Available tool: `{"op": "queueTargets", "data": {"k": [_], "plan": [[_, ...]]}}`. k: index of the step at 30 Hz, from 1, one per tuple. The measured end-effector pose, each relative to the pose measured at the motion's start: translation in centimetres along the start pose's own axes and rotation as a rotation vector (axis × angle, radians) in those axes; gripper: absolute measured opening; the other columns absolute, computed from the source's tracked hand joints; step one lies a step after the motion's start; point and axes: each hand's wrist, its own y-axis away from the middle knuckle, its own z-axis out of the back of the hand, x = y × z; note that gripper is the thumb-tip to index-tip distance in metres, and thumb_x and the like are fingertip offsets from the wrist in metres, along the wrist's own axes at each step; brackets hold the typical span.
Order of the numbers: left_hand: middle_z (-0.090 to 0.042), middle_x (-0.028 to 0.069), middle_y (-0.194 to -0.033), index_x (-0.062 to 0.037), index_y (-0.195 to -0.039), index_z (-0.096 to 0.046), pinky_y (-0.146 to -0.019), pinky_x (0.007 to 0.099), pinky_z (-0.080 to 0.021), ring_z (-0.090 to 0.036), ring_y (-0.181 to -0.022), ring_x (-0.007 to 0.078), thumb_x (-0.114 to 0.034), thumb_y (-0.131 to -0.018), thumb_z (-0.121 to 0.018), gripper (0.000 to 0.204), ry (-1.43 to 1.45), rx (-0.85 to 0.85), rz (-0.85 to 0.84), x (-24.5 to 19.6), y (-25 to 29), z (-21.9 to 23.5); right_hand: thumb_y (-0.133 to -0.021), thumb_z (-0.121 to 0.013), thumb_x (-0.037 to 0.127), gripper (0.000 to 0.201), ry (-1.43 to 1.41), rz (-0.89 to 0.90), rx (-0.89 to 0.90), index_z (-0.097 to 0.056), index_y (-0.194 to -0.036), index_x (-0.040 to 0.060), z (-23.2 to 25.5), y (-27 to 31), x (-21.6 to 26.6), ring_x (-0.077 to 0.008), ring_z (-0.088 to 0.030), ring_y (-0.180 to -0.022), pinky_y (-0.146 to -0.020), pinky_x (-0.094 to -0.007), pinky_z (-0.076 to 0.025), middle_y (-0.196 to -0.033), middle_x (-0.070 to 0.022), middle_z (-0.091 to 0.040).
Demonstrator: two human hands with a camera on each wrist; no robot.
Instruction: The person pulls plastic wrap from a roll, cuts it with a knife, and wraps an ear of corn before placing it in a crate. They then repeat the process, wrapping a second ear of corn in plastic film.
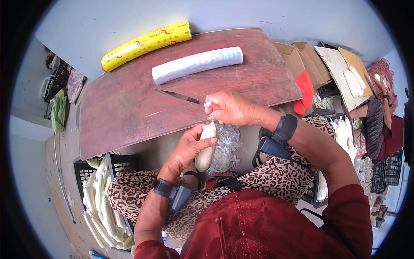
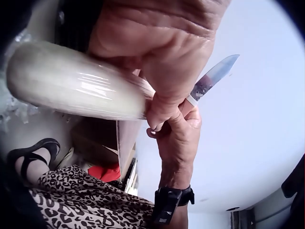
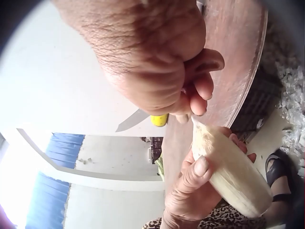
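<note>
My left hand (image 1: 188,147) grips a thick, pale, film-wrapped vegetable (image 1: 204,156), thumb across its upper part and the narrow end upward. The clear wrap on the vegetable (image 2: 81,85) shines in the left wrist view. A knife (image 1: 179,96) is held in my right hand (image 1: 236,108), its blade pointing left over the table. The fingers of that hand are right at the vegetable's tip, where the film (image 3: 196,121) draws to a point in the right wrist view. Most of the knife handle is hidden in the right hand.
On the red-brown table (image 1: 116,116) lie a white film roll (image 1: 198,64) and a yellow roll (image 1: 146,45). Crates of pale vegetables (image 1: 103,203) stand at both sides. Crumpled plastic (image 1: 226,144) lies below my hands. Another person (image 1: 379,125) sits at the right near cardboard boxes (image 1: 302,64).
</note>
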Motion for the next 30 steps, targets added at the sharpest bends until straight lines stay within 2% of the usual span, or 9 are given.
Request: {"op": "queueTargets", "data": {"k": [4,7,11,13,16,19,25,30], "plan": [[-0.061,0.0056,-0.107,-0.0074,-0.119,-0.048,-0.087,0.0340,-0.049,-0.061,-0.098,0.0194,-0.024,-0.087,-0.069,0.042,0.162,0.017,-0.068,1.0,-0.5,0.6,-0.079,-0.067,0.004,0.012,0.089,0.031,-0.028,-0.057,-0.085,0.0016,0.2,-0.2,0.1,-0.0102,-0.058,-0.064,-0.056,-0.0297,-0.047,-0.066,-0.0034,-0.056],[-0.060,0.0086,-0.105,-0.0086,-0.122,-0.044,-0.085,0.0357,-0.050,-0.063,-0.096,0.0216,-0.029,-0.088,-0.068,0.047,0.259,0.089,-0.024,0.9,-0.4,0.9,-0.079,-0.066,0.005,0.011,0.143,0.064,-0.053,-0.057,-0.085,0.0016,0.2,-0.3,0.0,-0.0135,-0.060,-0.067,-0.059,-0.0320,-0.047,-0.068,-0.0061,-0.058],[-0.059,0.0077,-0.097,-0.0103,-0.117,-0.042,-0.078,0.0338,-0.052,-0.063,-0.091,0.0190,-0.028,-0.085,-0.072,0.048,-0.001,0.009,-0.056,0.7,-0.1,0.3,-0.080,-0.065,0.005,0.010,0.170,0.170,-0.081,-0.058,-0.086,0.0011,-0.1,-0.3,-0.5,-0.0186,-0.061,-0.068,-0.062,-0.0340,-0.048,-0.072,-0.0099,-0.061],[-0.058,0.0054,-0.092,-0.0111,-0.115,-0.042,-0.075,0.0323,-0.052,-0.063,-0.089,0.0174,-0.026,-0.083,-0.074,0.047,-0.124,-0.056,-0.088,1.0,-0.4,0.1,-0.080,-0.065,0.006,0.010,0.149,0.145,-0.061,-0.057,-0.085,0.0009,-0.1,-0.3,-0.3,-0.0197,-0.062,-0.069,-0.064,-0.0342,-0.048,-0.074,-0.0107,-0.062],[-0.058,0.0023,-0.091,-0.0091,-0.100,-0.044,-0.071,0.0285,-0.051,-0.060,-0.086,0.0117,-0.015,-0.080,-0.077,0.038,-0.036,-0.111,-0.042,0.6,-0.4,-0.3,-0.080,-0.065,0.006,0.011,0.146,0.116,-0.045,-0.057,-0.085,0.0007,0.0,-0.3,-0.1,-0.0201,-0.062,-0.070,-0.065,-0.0343,-0.049,-0.075,-0.0112,-0.063],[-0.059,0.0021,-0.094,-0.0080,-0.104,-0.048,-0.073,0.0278,-0.050,-0.059,-0.087,0.0109,-0.014,-0.083,-0.074,0.034,-0.031,-0.111,-0.080,1.5,-0.7,0.4,-0.080,-0.065,0.006,0.011,0.162,0.108,-0.038,-0.057,-0.085,0.0003,-0.1,-0.4,-0.2,-0.0215,-0.063,-0.072,-0.065,-0.0346,-0.049,-0.076,-0.0121,-0.064],[-0.062,0.0063,-0.098,-0.0062,-0.120,-0.049,-0.081,0.0311,-0.049,-0.061,-0.091,0.0152,-0.027,-0.092,-0.062,0.038,0.045,-0.033,-0.040,1.5,-0.6,0.8,-0.080,-0.067,0.007,0.014,0.188,0.101,0.001,-0.057,-0.086,-0.0006,-0.5,-0.7,-0.8,-0.0265,-0.066,-0.075,-0.067,-0.0365,-0.050,-0.078,-0.0149,-0.066],[-0.063,0.0097,-0.096,-0.0065,-0.121,-0.047,-0.079,0.0320,-0.050,-0.061,-0.089,0.0175,-0.035,-0.097,-0.049,0.037,0.146,0.057,0.006,1.9,-0.6,0.9,-0.080,-0.067,0.007,0.015,0.156,0.094,0.010,-0.055,-0.085,-0.0015,-0.9,-1.1,-1.2,-0.0301,-0.066,-0.075,-0.066,-0.0380,-0.049,-0.079,-0.0173,-0.065]]}}
